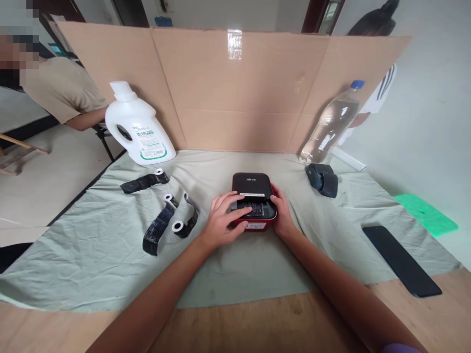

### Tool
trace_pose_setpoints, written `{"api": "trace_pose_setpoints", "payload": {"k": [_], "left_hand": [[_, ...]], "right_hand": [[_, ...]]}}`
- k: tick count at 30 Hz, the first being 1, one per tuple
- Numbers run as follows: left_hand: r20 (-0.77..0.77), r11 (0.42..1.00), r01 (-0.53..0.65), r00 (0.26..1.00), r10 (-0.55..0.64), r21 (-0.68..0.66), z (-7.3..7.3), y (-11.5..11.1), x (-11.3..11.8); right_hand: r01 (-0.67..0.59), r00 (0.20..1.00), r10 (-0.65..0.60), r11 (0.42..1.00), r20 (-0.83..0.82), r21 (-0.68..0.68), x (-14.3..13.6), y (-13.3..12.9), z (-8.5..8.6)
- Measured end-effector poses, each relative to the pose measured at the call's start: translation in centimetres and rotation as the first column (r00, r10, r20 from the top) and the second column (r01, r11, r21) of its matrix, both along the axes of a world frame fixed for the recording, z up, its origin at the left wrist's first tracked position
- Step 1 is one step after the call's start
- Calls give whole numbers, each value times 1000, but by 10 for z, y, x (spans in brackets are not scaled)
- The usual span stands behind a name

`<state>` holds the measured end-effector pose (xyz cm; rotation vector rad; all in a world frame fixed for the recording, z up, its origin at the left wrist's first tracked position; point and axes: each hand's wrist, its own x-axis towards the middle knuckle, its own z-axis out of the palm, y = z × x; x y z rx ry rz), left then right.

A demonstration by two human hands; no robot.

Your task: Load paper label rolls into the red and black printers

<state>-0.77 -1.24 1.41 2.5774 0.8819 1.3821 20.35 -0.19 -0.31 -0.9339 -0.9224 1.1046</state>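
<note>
A small black and red thermal printer (250,182) sits mid-table, with a printed black paper strip (257,210) showing in its front opening. My left hand (222,218) lies across the printer's left and front, fingers apart, one fingertip on the black strip. Against the printer's right side, my right hand (282,211) grips it with the thumb at the top edge; its other fingers are partly hidden. To the left lie three partly unrolled black paper rolls: one roll (162,176) farther back, a long-tailed roll (158,228), and a curled roll (179,227) nearest my left hand.
A white detergent bottle (142,122) stands back left, a clear bottle (333,125) back right, before a cardboard screen (235,93). A black strapped object (323,180) and a black phone-like slab (401,260) lie right. One person (66,88) sits left; another is partly hidden behind the screen.
</note>
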Motion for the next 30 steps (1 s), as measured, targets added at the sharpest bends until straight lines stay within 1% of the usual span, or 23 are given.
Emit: {"api": "trace_pose_setpoints", "payload": {"k": [4, 8, 10, 11, 12, 13, 14, 15, 16, 17, 18, 19, 20, 21, 24, 27, 30], "left_hand": [[-22, 998, -15, 1000, 17, 59, -6, 0, -3], [-64, 999, -31, 997, 34, 36, -10, -4, -7], [-45, 1000, -21, 999, 20, -18, -10, -5, -6], [4, 997, -31, 999, 32, -74, -10, -5, -5], [83, 986, -55, 994, 69, -157, -9, -4, -2], [177, 958, -83, 975, 135, -273, -7, -2, 1], [265, 905, -93, 939, 219, -416, -5, 0, 5], [332, 822, -65, 894, 299, -565, -2, 4, 8], [378, 721, 6, 854, 357, -692, 1, 7, 12], [411, 618, 98, 825, 388, -780, 4, 11, 15], [434, 527, 185, 807, 399, -830, 7, 14, 17], [455, 461, 253, 795, 402, -850, 9, 17, 18], [471, 424, 296, 786, 401, -856, 10, 19, 18], [480, 407, 317, 779, 404, -856, 10, 20, 18], [494, 382, 349, 770, 403, -856, 6, 22, 14], [516, 353, 396, 769, 377, -848, 2, 23, 10], [532, 322, 432, 764, 365, -842, 3, 24, 9]], "right_hand": [[0, 1000, 0, 1000, 15, 3, 1, 1, 1], [-10, 998, 9, 1000, 57, 19, 1, 1, 2], [-12, 997, 11, 1000, 73, 12, 1, 1, 3], [-11, 997, 10, 1000, 75, 7, 1, 1, 3], [-9, 997, 9, 1000, 75, 0, 1, 1, 4], [-6, 997, 6, 1000, 71, -6, 1, 1, 4], [-3, 998, 4, 1000, 63, -12, 0, 1, 5], [-2, 999, 3, 1000, 53, -17, 0, 1, 5], [-3, 999, 4, 1000, 43, -20, 0, 1, 6], [-6, 999, 7, 1000, 33, -21, -1, 1, 6], [-9, 1000, 9, 1000, 24, -21, -1, 1, 6], [-12, 1000, 12, 1000, 14, -20, -2, 1, 6], [-11, 1000, 12, 1000, 4, -17, -3, 1, 6], [-7, 1000, 7, 1000, -8, -11, -4, 1, 5], [25, 999, -25, 1000, -42, 3, -8, 0, 3], [32, 998, -33, 999, -47, -21, -11, -1, 2], [29, 999, -30, 999, -33, -35, -11, 0, 2]]}}
